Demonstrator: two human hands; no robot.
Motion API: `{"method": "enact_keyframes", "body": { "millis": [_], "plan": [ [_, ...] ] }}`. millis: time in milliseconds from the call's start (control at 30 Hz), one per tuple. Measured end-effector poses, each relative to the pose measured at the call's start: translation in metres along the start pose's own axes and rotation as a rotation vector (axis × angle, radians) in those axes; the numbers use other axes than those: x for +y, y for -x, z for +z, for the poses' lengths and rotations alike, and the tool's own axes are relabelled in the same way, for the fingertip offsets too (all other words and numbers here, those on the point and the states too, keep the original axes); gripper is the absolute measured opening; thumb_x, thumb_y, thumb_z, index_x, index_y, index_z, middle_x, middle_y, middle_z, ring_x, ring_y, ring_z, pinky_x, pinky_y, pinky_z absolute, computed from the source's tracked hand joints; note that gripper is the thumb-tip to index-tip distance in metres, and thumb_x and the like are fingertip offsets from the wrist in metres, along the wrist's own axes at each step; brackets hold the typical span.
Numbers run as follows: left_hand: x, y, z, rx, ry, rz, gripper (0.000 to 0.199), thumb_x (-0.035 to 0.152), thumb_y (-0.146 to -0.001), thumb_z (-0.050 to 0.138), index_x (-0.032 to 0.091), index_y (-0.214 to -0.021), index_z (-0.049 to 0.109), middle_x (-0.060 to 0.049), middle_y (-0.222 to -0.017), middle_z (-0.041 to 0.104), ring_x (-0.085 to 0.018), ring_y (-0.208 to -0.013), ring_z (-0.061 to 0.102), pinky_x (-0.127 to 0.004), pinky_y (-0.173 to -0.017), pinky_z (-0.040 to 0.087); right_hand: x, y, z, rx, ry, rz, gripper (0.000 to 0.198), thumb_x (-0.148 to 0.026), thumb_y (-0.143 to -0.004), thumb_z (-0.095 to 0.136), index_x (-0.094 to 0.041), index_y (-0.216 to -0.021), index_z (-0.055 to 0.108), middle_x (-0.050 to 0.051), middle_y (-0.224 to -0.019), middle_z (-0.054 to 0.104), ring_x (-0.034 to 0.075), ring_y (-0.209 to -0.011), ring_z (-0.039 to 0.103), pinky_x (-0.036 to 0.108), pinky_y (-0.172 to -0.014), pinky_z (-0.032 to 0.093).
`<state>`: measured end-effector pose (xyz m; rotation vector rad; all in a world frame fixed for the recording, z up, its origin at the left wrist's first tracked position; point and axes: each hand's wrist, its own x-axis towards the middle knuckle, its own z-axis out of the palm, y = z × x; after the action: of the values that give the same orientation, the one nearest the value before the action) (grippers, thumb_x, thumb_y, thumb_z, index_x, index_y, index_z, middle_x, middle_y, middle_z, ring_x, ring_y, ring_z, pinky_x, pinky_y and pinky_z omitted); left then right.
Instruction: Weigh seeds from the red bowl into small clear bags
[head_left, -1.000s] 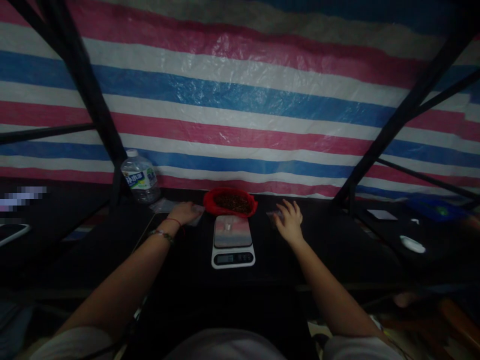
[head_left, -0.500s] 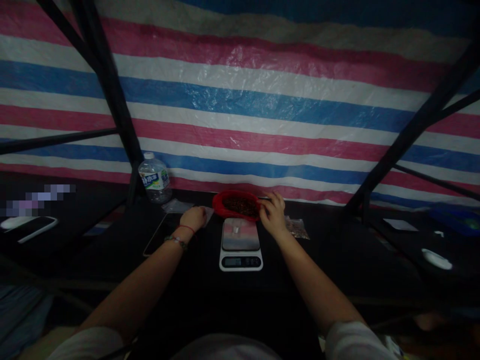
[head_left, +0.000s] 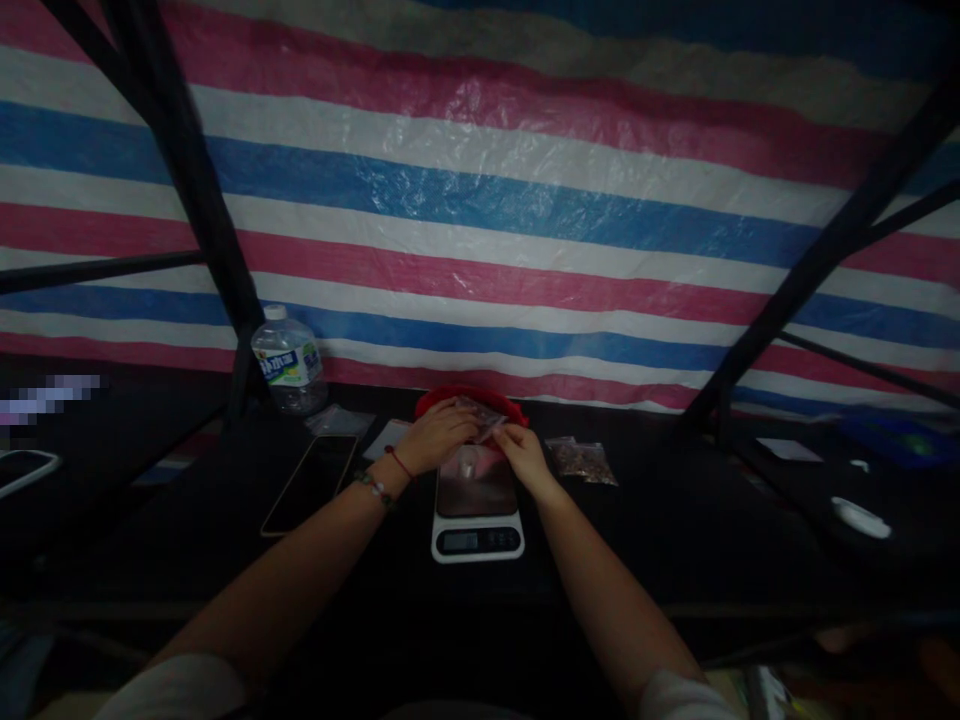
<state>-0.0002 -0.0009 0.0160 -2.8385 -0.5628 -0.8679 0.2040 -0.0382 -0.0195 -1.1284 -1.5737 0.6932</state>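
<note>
My left hand (head_left: 444,436) and my right hand (head_left: 525,455) meet over the near side of a red bowl (head_left: 435,399). Between them is a small clear plastic bag (head_left: 489,420), pinched by the fingers of both. The bag and hands cover most of the bowl, hiding what lies inside. Just below the hands sits a white kitchen scale (head_left: 480,543) with a shiny weighing plate and a dark display; a small clear object (head_left: 468,468) appears on the plate. Filled clear bags (head_left: 585,461) of brown bits lie right of my right hand.
A phone (head_left: 311,487) lies left of the scale, with a pale flat sheet (head_left: 386,440) and clear plastic bags (head_left: 340,421) beyond it. A large bottle (head_left: 289,362) stands by the left metal post (head_left: 217,245). A white object (head_left: 861,517) lies far right.
My left hand has moved right from beside the phone to the bowl, now with a clear bag. My right hand has shifted from the bowl's right edge to the bag. The view has shifted slightly.
</note>
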Motion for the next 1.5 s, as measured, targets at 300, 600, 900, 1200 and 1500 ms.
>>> {"method": "enact_keyframes", "body": {
  "millis": [300,600,900,1200,1500],
  "plan": [
    [-0.010,-0.002,0.015,0.047,0.062,-0.099,0.016,0.022,-0.087,0.058,0.028,-0.092,0.072,-0.001,-0.115,0.069,-0.022,-0.121,0.051,-0.049,-0.113,0.024,0.005,-0.004,0.004,0.073,-0.154,0.112,0.019,-0.031,-0.075,0.057,-0.018,-0.067,0.068,0.001,-0.067,0.066,0.016,-0.065,0.057,0.026,-0.064,0.044],
    [-0.006,0.008,0.017,0.116,0.394,-0.332,0.022,0.037,-0.083,0.062,0.019,-0.091,0.071,-0.005,-0.088,0.073,-0.018,-0.083,0.065,-0.030,-0.077,0.049,-0.005,-0.013,0.012,-0.076,0.040,-0.016,0.018,-0.033,-0.080,0.058,-0.019,-0.073,0.068,0.001,-0.072,0.066,0.015,-0.067,0.058,0.025,-0.064,0.044],
    [-0.011,0.018,0.022,0.224,0.472,-0.514,0.017,0.023,-0.082,0.054,0.017,-0.081,0.070,-0.003,-0.079,0.071,-0.015,-0.073,0.064,-0.025,-0.068,0.048,-0.027,-0.041,0.025,-0.249,0.304,-0.222,0.017,-0.018,-0.083,0.051,-0.018,-0.070,0.061,0.001,-0.071,0.060,0.013,-0.067,0.053,0.024,-0.062,0.039],
    [-0.015,0.024,0.018,0.354,0.309,-0.627,0.017,0.018,-0.076,0.051,0.017,-0.061,0.059,0.000,-0.061,0.058,-0.012,-0.059,0.053,-0.024,-0.058,0.039,-0.043,-0.054,0.031,-0.278,0.487,-0.303,0.019,-0.011,-0.074,0.050,-0.019,-0.056,0.047,-0.002,-0.060,0.051,0.013,-0.059,0.046,0.026,-0.058,0.030],
    [-0.008,0.021,0.014,0.517,0.176,-0.763,0.020,0.027,-0.082,0.050,0.017,-0.068,0.060,-0.002,-0.065,0.061,-0.014,-0.061,0.056,-0.025,-0.059,0.040,-0.051,-0.063,0.042,-0.122,0.447,-0.550,0.019,-0.006,-0.076,0.050,-0.019,-0.079,0.064,0.008,-0.099,0.060,0.019,-0.095,0.055,0.032,-0.084,0.046]
  ]
}}
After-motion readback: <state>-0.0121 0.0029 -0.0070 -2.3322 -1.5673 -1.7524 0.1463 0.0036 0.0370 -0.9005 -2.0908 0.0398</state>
